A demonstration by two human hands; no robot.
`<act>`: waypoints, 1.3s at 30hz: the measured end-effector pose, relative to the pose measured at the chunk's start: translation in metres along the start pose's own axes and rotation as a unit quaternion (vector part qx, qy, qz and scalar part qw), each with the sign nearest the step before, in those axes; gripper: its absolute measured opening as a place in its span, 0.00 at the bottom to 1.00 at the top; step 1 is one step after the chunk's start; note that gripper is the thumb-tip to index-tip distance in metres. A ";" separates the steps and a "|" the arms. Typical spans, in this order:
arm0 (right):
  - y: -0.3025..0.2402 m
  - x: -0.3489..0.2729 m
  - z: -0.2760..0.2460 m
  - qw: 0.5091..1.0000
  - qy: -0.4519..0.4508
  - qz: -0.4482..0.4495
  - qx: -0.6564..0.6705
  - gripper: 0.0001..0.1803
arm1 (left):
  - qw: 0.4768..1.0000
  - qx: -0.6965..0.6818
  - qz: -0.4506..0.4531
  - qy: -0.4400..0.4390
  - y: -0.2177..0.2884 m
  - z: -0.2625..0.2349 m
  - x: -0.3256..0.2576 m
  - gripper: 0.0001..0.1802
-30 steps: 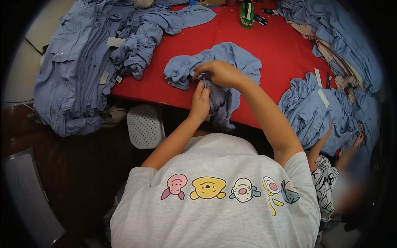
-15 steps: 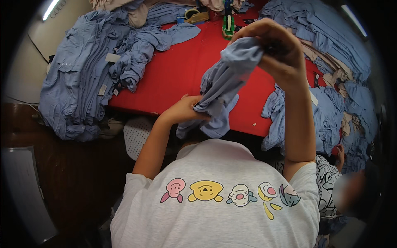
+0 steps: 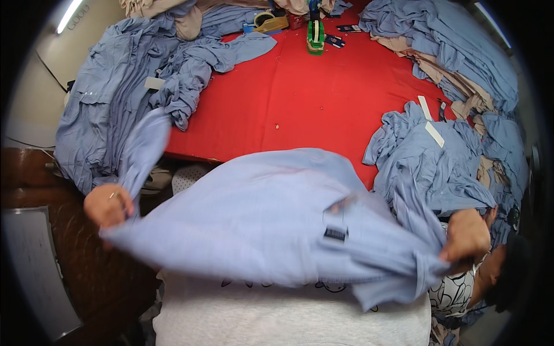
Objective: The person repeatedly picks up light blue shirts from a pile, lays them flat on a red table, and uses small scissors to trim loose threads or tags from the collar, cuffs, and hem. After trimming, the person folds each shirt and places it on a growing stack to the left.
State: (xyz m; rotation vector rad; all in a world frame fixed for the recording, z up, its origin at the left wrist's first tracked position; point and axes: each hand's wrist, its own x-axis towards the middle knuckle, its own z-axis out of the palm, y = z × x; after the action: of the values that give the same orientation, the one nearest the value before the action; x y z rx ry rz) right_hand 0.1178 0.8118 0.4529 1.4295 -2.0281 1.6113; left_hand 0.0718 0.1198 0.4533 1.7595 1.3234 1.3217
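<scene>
A light blue shirt [image 3: 248, 213] is stretched out in the air between my two hands, billowing and blurred by motion. My left hand [image 3: 108, 206], with a ring on one finger, is closed on its left end, and a loose flap of the cloth rises above that hand. At the right end my right hand [image 3: 466, 236] grips the bunched fabric. A small dark label [image 3: 336, 233] shows on the shirt's surface, right of its middle. The shirt covers part of my grey top [image 3: 288, 314] and the near edge of the red table.
Blue garments heap on the red table [image 3: 271, 98] at the left [image 3: 109, 98] and right [image 3: 433, 161], with tags [image 3: 434, 134] on some. A green tape dispenser [image 3: 315, 37] and a tape roll in a holder [image 3: 270, 23] stand at the back. Another person [image 3: 461, 288] is close at my right.
My hands have moved far apart, left and right, and come lower. The bunched blue garment held between them is now spread wide in front of me.
</scene>
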 end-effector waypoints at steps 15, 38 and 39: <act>0.232 0.073 0.006 0.868 0.222 0.436 -0.087 0.24 | 0.626 0.203 -0.279 0.700 -0.220 -0.139 -0.050 0.20; 0.290 -0.040 0.267 0.741 0.163 0.648 -0.068 0.20 | 0.609 -0.042 -0.465 0.641 -0.339 0.046 -0.078 0.13; 0.286 -0.056 0.251 0.772 0.207 0.595 -0.081 0.20 | 0.605 -0.091 -0.417 0.673 -0.331 0.044 -0.078 0.13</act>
State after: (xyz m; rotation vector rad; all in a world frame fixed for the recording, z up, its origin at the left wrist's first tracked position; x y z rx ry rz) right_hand 0.0304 0.6200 0.1311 -0.5082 -2.7618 1.7036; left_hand -0.0118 0.1690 0.1245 -0.4913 2.1167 1.9697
